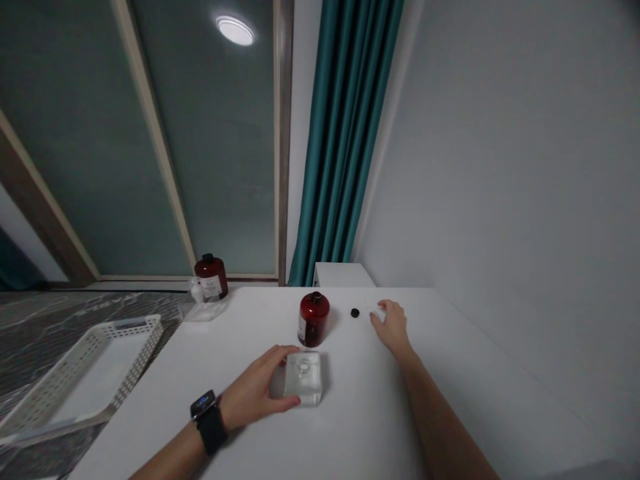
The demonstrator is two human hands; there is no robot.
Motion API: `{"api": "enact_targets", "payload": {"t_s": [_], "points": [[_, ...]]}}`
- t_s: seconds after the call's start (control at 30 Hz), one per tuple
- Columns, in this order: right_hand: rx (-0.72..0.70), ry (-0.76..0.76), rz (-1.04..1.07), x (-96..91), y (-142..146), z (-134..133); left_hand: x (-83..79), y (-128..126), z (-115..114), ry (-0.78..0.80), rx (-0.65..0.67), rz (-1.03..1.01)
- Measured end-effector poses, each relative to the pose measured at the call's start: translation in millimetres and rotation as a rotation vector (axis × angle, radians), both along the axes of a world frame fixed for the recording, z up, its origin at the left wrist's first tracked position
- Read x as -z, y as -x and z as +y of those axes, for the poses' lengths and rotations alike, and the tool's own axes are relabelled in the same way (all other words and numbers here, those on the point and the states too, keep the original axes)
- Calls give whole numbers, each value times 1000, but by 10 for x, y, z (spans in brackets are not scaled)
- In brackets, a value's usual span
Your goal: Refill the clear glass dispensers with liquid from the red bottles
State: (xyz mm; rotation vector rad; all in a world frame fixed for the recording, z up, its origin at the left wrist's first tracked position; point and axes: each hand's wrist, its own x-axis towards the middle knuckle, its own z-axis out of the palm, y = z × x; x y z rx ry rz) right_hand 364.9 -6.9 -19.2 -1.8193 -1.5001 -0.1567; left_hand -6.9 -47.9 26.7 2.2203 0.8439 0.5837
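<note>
My left hand (257,390), with a dark smartwatch on its wrist, wraps round a clear square glass container (304,377) lying on the white table (450,373). Just behind the container stands a dark red bottle (313,319), upright. My right hand (391,326) reaches to the far side of the table, fingers curled over a small white object (380,313) that I cannot name. A small black cap (355,313) lies just left of that hand.
A second dark red bottle (211,277) stands on a clear tray at the table's far left corner. A white perforated basket (85,373) sits left of the table. A teal curtain (345,133) hangs behind, and a grey wall runs along the right.
</note>
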Motion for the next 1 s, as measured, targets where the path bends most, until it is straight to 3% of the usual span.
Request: {"api": "enact_targets", "payload": {"t_s": [0.13,0.33,0.6,0.73,0.87,1.0], "points": [[73,79,-33,115,-15,35,27,0,7,-6,0,1],[96,157,-33,135,-2,75,79,14,27,-39,-1,-6],[54,74,32,55,74,25,78,15,23,-41,-4,-16],[25,-91,112,-127,165,-20,61,2,17,-21,-11,-16],[-7,-295,267,-436,318,-149,37,-3,6,-3,2,-36],[-136,-341,400,-718,610,-373,-1,0,-9,18,8,-50]]}}
